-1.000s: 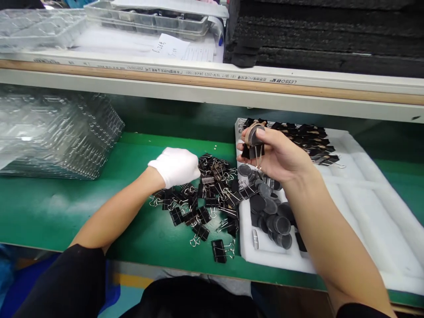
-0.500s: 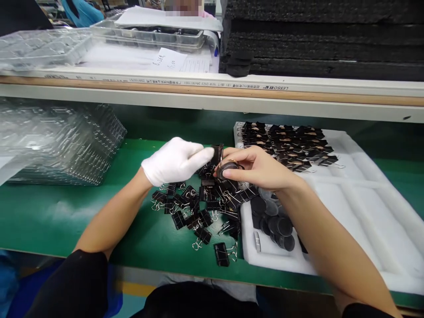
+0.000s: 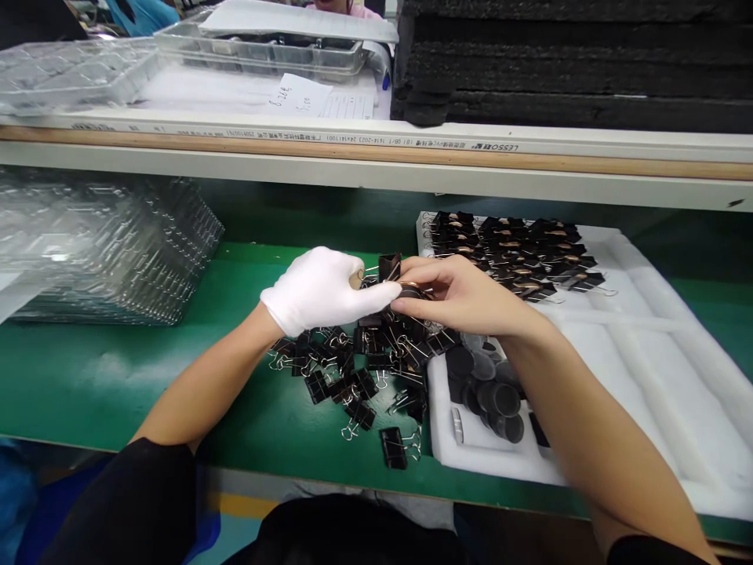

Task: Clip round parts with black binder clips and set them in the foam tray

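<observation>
My left hand (image 3: 329,290), in a white glove, grips a black binder clip (image 3: 389,267) by its wire handle side. My bare right hand (image 3: 464,294) holds a small dark round piece with a gold-coloured edge (image 3: 412,290) between thumb and fingers, right against the clip. The hands meet above a heap of loose black binder clips (image 3: 365,384) on the green table. Fingers partly hide how clip and round piece touch. Dark round discs (image 3: 494,400) lie in the near left compartment of the white foam tray (image 3: 635,329), under my right forearm.
Rows of binder clips (image 3: 518,251) stand at the tray's far left, gripping round pieces. Stacked clear plastic trays (image 3: 118,251) are at the left. A shelf edge (image 3: 353,161) crosses above the table, bearing black foam sheets (image 3: 565,71). Another person (image 3: 353,9) is partly visible behind.
My left hand has moved slightly right, its thumb now reaching the round piece. My right hand's fingers have closed more, and the round piece is tilted nearer edge-on.
</observation>
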Demonstrator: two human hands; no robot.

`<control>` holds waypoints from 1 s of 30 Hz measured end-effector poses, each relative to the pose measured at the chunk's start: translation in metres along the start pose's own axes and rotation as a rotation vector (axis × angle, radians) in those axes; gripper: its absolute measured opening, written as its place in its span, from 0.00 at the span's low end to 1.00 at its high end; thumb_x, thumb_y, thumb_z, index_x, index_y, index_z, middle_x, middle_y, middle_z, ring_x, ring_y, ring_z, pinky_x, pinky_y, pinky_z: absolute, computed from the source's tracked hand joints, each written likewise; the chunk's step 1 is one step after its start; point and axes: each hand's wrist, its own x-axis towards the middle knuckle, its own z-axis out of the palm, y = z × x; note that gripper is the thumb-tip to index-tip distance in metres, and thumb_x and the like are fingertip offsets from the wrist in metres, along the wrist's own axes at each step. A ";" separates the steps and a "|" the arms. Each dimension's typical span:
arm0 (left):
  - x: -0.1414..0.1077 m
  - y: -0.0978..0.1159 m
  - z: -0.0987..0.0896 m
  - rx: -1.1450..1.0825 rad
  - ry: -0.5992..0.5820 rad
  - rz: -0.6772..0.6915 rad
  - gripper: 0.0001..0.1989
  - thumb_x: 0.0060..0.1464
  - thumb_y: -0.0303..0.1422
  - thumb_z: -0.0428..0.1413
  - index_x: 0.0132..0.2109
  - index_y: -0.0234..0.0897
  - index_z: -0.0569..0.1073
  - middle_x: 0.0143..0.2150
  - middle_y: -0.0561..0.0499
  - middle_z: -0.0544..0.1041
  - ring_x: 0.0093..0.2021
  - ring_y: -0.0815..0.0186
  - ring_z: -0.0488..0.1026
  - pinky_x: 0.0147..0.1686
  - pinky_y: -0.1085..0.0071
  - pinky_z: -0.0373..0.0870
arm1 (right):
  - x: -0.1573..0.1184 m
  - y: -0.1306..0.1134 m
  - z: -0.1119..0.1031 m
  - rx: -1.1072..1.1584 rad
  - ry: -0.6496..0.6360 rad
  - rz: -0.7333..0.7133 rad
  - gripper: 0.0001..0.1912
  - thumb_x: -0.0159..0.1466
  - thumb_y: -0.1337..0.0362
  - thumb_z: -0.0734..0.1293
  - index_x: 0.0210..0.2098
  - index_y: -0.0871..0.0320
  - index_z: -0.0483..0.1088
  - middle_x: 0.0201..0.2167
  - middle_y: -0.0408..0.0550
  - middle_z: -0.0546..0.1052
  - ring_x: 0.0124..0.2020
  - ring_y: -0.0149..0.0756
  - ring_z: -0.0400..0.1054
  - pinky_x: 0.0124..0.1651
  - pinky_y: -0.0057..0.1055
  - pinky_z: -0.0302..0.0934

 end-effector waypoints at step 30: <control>-0.004 0.009 0.014 -0.324 -0.226 0.128 0.22 0.59 0.43 0.53 0.23 0.38 0.55 0.20 0.59 0.55 0.23 0.74 0.51 0.25 0.72 0.49 | -0.017 0.005 -0.051 -0.175 0.034 0.112 0.16 0.58 0.55 0.77 0.42 0.56 0.83 0.40 0.48 0.83 0.38 0.42 0.78 0.34 0.34 0.72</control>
